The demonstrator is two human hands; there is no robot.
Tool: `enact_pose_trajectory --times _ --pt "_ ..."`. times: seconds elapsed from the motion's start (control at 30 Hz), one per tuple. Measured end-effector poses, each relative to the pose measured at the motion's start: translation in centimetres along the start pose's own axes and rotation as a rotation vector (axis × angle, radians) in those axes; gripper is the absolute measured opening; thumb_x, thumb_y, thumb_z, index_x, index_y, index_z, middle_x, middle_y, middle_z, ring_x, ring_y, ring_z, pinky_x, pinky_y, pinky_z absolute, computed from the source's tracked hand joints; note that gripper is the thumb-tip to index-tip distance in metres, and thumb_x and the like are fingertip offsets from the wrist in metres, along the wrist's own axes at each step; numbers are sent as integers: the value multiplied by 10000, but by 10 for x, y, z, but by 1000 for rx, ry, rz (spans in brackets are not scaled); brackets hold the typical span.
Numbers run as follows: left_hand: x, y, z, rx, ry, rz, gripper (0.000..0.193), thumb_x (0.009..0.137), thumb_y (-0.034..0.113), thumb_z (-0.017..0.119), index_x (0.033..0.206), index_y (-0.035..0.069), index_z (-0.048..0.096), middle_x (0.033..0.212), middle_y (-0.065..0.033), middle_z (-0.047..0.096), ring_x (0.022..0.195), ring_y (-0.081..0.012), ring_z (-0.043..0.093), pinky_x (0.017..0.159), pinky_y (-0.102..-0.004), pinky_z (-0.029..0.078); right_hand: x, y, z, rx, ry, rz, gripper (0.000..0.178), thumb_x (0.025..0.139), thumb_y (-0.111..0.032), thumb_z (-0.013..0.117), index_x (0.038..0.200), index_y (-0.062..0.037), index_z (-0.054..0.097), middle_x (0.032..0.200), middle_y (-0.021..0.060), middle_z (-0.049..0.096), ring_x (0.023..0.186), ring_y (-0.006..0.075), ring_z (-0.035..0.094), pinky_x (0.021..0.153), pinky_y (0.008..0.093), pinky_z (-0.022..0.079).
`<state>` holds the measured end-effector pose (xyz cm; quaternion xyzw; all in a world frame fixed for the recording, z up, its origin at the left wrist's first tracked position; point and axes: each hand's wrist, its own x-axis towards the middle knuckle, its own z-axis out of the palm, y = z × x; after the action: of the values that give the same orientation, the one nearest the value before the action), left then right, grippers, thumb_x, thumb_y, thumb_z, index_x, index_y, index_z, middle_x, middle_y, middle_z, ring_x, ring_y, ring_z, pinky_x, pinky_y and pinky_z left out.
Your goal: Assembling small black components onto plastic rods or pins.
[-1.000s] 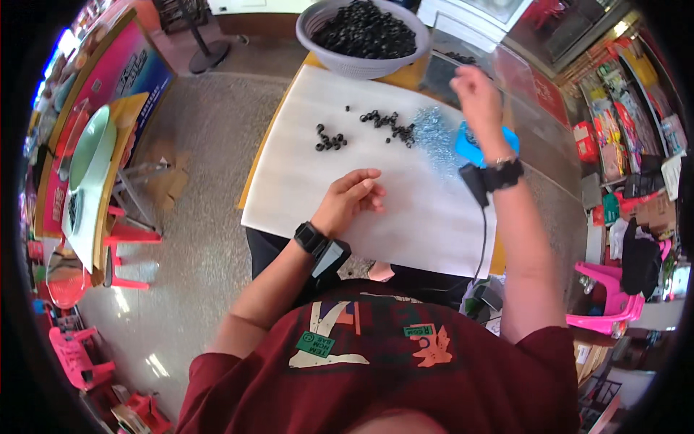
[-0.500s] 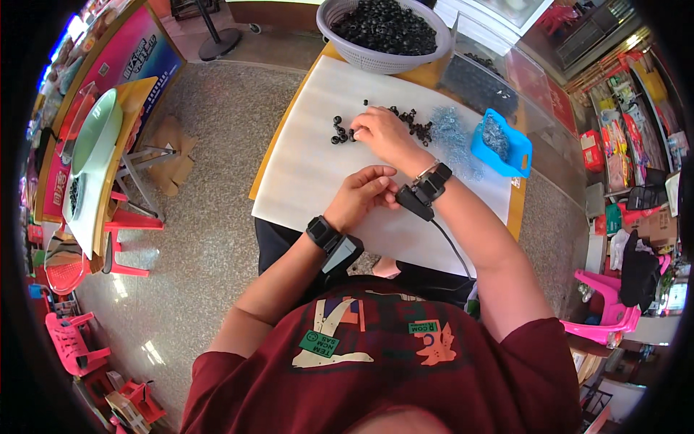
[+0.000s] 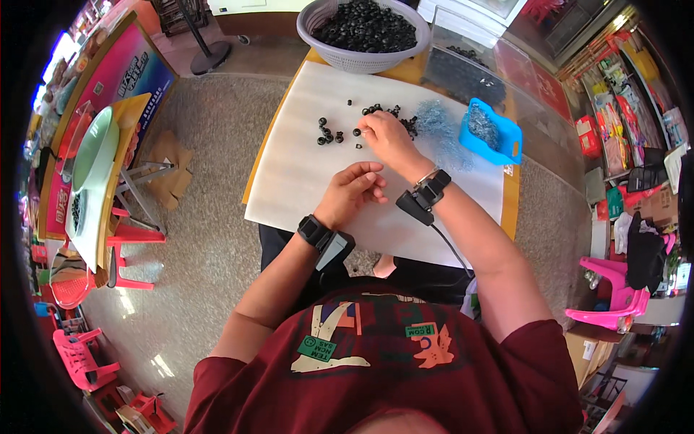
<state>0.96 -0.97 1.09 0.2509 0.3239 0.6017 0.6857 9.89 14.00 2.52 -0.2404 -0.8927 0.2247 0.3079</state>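
My right hand [image 3: 392,142] reaches over the white work surface [image 3: 296,181]. Its fingertips are closed at a small round black part [image 3: 357,133], apparently pinching it. Closer to my body, my left hand [image 3: 352,194] hovers with curled fingers and the thumb near them; what it holds, if anything, is too small to make out. To the left of my right hand lies a loose group of black parts [image 3: 327,135]. Other small black pieces [image 3: 395,110] lie beyond my right hand, partly hidden by it. A heap of thin, clear bluish pieces [image 3: 436,126] spreads to their right.
A grey basket [image 3: 307,32] full of black parts stands at the far edge. At the right edge sits a blue tray [image 3: 512,150] of clear pieces, near a transparent bin [image 3: 463,76]. A cable [image 3: 450,242] hangs from my right wrist. Pink chairs [image 3: 611,289] stand at the right.
My right hand has moved slightly right, away from the loose black group, uncovering a small black piece. My left fingers have loosened a little. The whole view has shifted slightly.
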Motion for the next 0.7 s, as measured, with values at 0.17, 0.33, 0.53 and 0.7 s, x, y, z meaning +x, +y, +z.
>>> enact_pose_trajectory --times 0.17,0.33,0.53,0.7 --pt "2 -3 -3 -23 -35 7 278 972 95 449 1214 -40 470 952 -101 571 804 -160 577 787 -345 531 -2 1 3 -49 37 -40 113 787 -45 555 865 -35 636 859 136 603 852 330 568 781 433 460" --pt "0 -3 -1 -25 -19 10 279 973 94 447 1216 -42 463 955 -107 573 803 -162 577 784 -348 531 0 -2 4 -115 -2 -112 134 775 -46 567 881 -46 649 842 123 594 860 324 563 785 430 462" --pt "1 -5 -2 -95 29 63 283 969 130 466 1201 -33 474 955 -108 582 798 -166 580 763 -343 528 -3 -7 -19 -21 37 -56 121 754 -42 568 848 -42 644 828 124 584 844 323 552 767 429 458" --pt "0 -1 0 -189 67 91 298 962 153 491 1200 -26 478 963 -114 587 790 -173 585 754 -346 537 -41 -48 -54 73 -52 -41 106 728 -33 556 801 -40 631 825 131 581 833 329 546 752 420 452"
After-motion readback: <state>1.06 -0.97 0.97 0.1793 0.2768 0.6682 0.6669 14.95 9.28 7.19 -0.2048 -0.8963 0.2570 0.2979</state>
